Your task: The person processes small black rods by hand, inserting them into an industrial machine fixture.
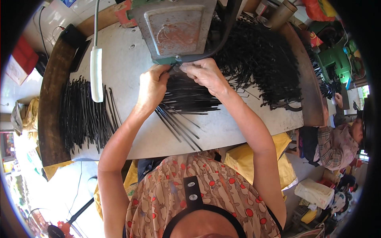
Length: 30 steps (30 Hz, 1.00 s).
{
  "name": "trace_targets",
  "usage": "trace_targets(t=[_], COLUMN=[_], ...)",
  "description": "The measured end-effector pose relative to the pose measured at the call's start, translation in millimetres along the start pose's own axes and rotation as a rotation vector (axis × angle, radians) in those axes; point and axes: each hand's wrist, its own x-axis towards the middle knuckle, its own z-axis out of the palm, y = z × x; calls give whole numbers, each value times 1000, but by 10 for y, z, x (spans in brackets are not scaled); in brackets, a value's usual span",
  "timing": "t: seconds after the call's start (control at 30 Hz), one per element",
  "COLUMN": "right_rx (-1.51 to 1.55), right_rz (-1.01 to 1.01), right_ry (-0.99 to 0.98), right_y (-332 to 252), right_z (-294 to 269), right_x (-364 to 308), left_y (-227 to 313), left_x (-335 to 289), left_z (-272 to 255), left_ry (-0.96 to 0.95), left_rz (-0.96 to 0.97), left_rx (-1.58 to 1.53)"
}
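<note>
Both my hands are raised to the lower edge of a grey-green metal machine [174, 29]. My left hand [152, 88] is closed, thumb and fingers pinched near a small dark part under the machine. Opposite it, my right hand [207, 77] pinches at the same spot from the right. What lies between the fingertips is too small and dark to make out. A stack of thin black rods [192, 97] lies crosswise beneath my hands. Several loose black rods [178, 125] fan out below my left wrist, slanting toward the table's front edge; whether that hand holds any, I cannot tell.
On the pale metal table [234, 131], a row of black rods [85, 115] lies at left and a large heap [262, 59] at right. A white lamp on a flexible neck [96, 75] hangs at left. Wooden boards [55, 107] edge the table. Another person [337, 146] sits far right.
</note>
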Motion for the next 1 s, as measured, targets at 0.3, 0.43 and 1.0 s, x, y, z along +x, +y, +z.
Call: trace_targets(t=[0.3, 0.43, 1.0], right_rx=[50, 51, 161], right_rz=[68, 48, 126], right_ry=[29, 20, -28], right_y=[8, 25, 23], right_z=[26, 28, 118], right_x=[-25, -18, -18], left_y=[57, 45, 210], left_x=[6, 11, -225], left_z=[-37, -38, 21], left_ry=[-14, -13, -119], left_rz=[18, 34, 129], left_rx=[11, -3, -54])
